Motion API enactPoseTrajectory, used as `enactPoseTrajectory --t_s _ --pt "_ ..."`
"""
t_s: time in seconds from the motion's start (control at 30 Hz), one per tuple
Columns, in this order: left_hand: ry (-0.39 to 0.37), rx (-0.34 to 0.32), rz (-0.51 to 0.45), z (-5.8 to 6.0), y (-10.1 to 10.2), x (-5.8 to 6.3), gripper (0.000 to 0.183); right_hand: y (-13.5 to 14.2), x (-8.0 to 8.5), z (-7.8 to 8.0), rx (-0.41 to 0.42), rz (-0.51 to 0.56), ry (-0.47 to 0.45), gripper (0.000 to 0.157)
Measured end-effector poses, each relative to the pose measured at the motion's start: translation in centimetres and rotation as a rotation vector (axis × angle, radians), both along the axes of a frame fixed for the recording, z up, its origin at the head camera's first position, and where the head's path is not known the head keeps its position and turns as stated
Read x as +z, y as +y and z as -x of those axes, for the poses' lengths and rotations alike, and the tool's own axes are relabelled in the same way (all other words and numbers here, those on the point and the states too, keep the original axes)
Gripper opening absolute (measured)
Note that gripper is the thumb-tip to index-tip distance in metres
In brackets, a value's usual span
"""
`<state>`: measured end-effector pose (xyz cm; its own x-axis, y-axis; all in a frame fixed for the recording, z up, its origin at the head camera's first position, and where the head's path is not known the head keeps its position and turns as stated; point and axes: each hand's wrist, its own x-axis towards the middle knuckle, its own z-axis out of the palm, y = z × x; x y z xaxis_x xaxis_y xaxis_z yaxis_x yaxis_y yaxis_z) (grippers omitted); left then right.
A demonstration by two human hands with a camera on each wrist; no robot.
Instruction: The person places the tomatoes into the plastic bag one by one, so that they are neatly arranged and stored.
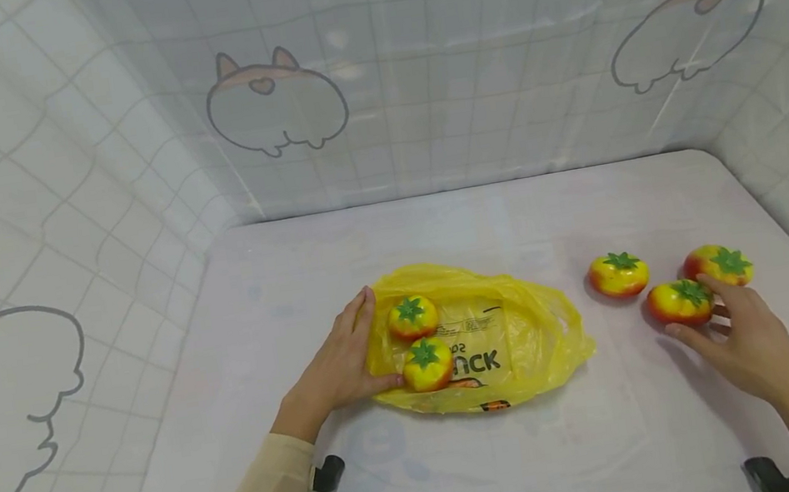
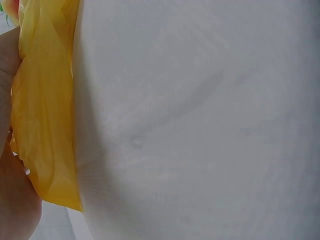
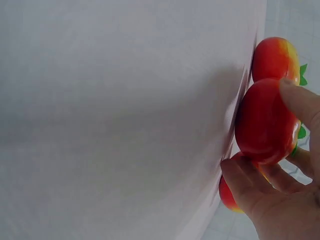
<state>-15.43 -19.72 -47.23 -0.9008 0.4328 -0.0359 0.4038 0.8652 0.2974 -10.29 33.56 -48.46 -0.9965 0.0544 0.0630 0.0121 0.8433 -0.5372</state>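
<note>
A yellow plastic bag (image 1: 528, 336) lies spread on the table with its mouth facing up. Two red-and-yellow toy tomatoes with green leaf tops, an upper one (image 1: 413, 317) and a lower one (image 1: 427, 364), sit in its left part. My left hand (image 1: 339, 363) holds the bag's left rim, thumb beside the lower tomato; the left wrist view shows the bag's side (image 2: 47, 110) against this hand. On the right, my right hand (image 1: 748, 335) grips another toy tomato (image 1: 678, 304) between thumb and fingers. In the right wrist view its red side (image 3: 265, 120) faces the camera.
Two more toy tomatoes lie near the right hand, one to the left (image 1: 618, 275) and one behind (image 1: 715, 265). A white cloth covers the table (image 1: 509, 465). Tile-patterned curtains (image 1: 465, 101) with dog drawings stand at the back and sides.
</note>
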Motion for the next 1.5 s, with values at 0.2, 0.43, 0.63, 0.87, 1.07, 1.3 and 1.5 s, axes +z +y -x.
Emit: enactPoseTrajectory --t_s 0.2,0.43,0.63,0.87,1.07,1.3,1.5 --pt "-0.003 0.004 -0.008 0.0 -0.1 -0.1 0.137 -0.3 0.0 0.3 0.027 0.004 0.024 0.082" --pt "0.010 -0.004 -0.007 0.0 -0.1 -0.2 0.137 -0.9 0.2 0.1 0.012 0.010 0.013 0.083" --pt "0.007 -0.012 -0.013 0.0 -0.1 0.0 0.137 -1.8 0.4 -0.3 -0.004 0.014 0.001 0.084" --pt "-0.002 -0.010 -0.008 0.0 0.0 0.1 0.137 -2.3 0.4 -0.9 -0.011 0.041 -0.006 0.084" --pt "-0.001 -0.004 -0.004 0.0 0.0 0.1 0.137 -2.7 0.6 -1.4 0.039 0.084 0.069 0.081" --pt "0.009 -0.005 -0.008 0.0 0.0 0.0 0.136 -4.0 0.9 -1.9 0.079 0.141 0.131 0.075" --pt "0.019 -0.007 -0.007 0.0 0.0 -0.1 0.137 -5.6 1.2 -2.2 0.120 0.189 0.219 0.077"
